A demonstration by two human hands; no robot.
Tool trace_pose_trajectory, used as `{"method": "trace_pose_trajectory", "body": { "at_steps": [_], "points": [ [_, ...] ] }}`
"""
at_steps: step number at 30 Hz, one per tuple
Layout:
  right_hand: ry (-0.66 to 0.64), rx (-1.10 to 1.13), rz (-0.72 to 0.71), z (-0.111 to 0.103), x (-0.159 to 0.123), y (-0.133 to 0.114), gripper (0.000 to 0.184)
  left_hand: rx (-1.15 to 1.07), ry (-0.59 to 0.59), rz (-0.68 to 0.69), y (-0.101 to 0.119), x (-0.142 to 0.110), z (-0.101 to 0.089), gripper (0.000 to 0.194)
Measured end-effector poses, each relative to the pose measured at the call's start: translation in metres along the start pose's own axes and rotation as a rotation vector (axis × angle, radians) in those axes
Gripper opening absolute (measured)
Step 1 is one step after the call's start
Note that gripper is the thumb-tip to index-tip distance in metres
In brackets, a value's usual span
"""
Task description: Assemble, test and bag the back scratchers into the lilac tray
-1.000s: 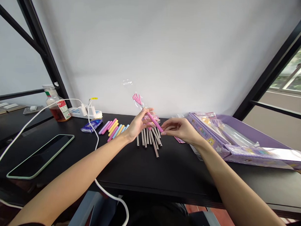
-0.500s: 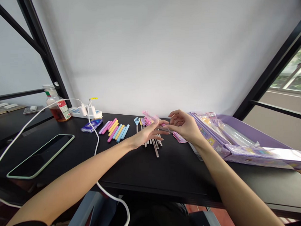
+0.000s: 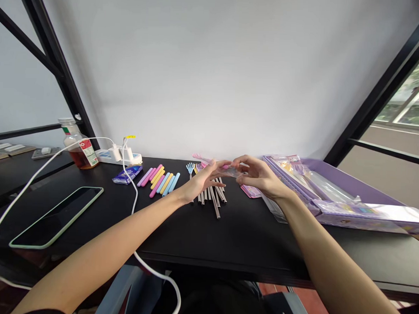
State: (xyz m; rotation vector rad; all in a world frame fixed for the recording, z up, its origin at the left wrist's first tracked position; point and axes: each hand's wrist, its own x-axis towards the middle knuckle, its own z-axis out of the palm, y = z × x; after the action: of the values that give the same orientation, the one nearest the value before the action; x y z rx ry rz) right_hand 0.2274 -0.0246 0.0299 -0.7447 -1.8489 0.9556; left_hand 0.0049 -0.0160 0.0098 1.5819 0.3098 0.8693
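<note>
A pink back scratcher [image 3: 197, 156] with a claw-shaped head lies across my left hand [image 3: 203, 179], its head pointing left and its other end showing by the fingertips. My left thumb and fingers close on it. Between thumb and fingers my right hand [image 3: 258, 176] pinches a clear plastic bag [image 3: 231, 172], which meets the scratcher's pink end. Under my left hand spreads a pile of metal rods [image 3: 215, 200] with coloured claw heads, among them a blue claw head [image 3: 190, 167]. Part of this pile is hidden by the hand.
Several pastel handles [image 3: 165, 184] lie left of the pile. Further left are a blue packet [image 3: 127, 174], a power strip [image 3: 135, 159], a bottle [image 3: 79, 148], a phone [image 3: 58, 216] and a white cable [image 3: 136, 205]. Rightward are pink cards [image 3: 251, 191], clear sleeves [image 3: 274, 208] and a purple box [image 3: 342, 180].
The scratcher's claw head has shifted slightly left and lies flatter. My right hand has turned a little, and the clear bag shows more plainly between the hands.
</note>
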Motion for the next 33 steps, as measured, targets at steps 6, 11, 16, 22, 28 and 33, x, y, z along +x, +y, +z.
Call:
{"method": "trace_pose_trajectory", "body": {
  "at_steps": [6, 11, 16, 22, 28, 33],
  "points": [
    [0.183, -0.101, -0.064, 0.007, 0.004, 0.003, 0.022, 0.042, 0.002, 0.006, -0.002, 0.0, 0.002, 0.061],
    [0.276, -0.053, -0.032, 0.006, 0.008, 0.012, 0.035, 0.154, -0.002, 0.04, -0.003, 0.0, 0.007, 0.054],
    [0.302, -0.066, 0.027, 0.01, 0.009, 0.015, 0.05, 0.306, 0.099, 0.089, -0.008, 0.001, 0.007, 0.042],
    [0.128, 0.109, 0.268, 0.014, 0.004, 0.003, 0.079, 0.421, 0.125, 0.154, -0.004, -0.002, 0.005, 0.033],
    [0.02, 0.228, 0.196, 0.012, 0.004, 0.0, 0.059, 0.442, 0.11, 0.158, 0.0, -0.003, 0.011, 0.029],
    [0.058, 0.24, 0.161, 0.012, 0.004, 0.005, 0.051, 0.495, 0.07, 0.145, 0.004, -0.004, 0.011, 0.026]
  ]
}}
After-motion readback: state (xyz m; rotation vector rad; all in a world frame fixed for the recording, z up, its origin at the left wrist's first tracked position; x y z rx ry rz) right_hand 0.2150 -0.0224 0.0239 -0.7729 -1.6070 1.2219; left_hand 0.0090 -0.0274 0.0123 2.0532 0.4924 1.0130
